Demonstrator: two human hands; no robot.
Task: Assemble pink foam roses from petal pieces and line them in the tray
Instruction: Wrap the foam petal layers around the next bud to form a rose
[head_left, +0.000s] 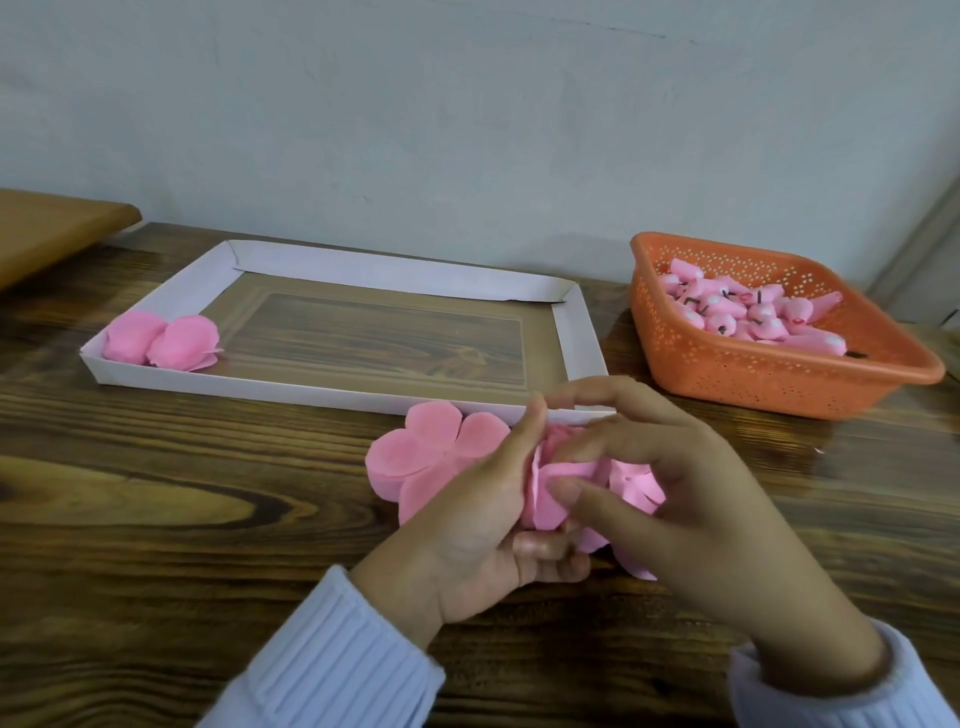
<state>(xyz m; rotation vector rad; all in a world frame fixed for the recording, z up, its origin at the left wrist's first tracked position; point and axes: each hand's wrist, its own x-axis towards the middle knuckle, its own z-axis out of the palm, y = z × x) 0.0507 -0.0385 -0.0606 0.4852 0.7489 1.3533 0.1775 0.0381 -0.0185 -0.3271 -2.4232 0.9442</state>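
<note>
Half-made rose (569, 470): we held it between our hands, left hand (483, 525) gripping underneath, right hand (701, 499) pinching it from above.

You are at a small handcraft workstation: wood-grain surface (182, 493), bare pale wall (467, 114), orange plastic basket (727, 366) of pink foam buds (753, 318).

We see a dark, wood-grain table (208, 493) filling the lower half of the frame. A shallow white cardboard tray (384, 270) lies on it at centre left. At upper right, apart from the tray, stands an orange perforated plastic basket (753, 374). Just below the tray's near edge, at frame centre, a stack of pink flower-shaped petal pieces (415, 452) lies flat on the wood.
</note>
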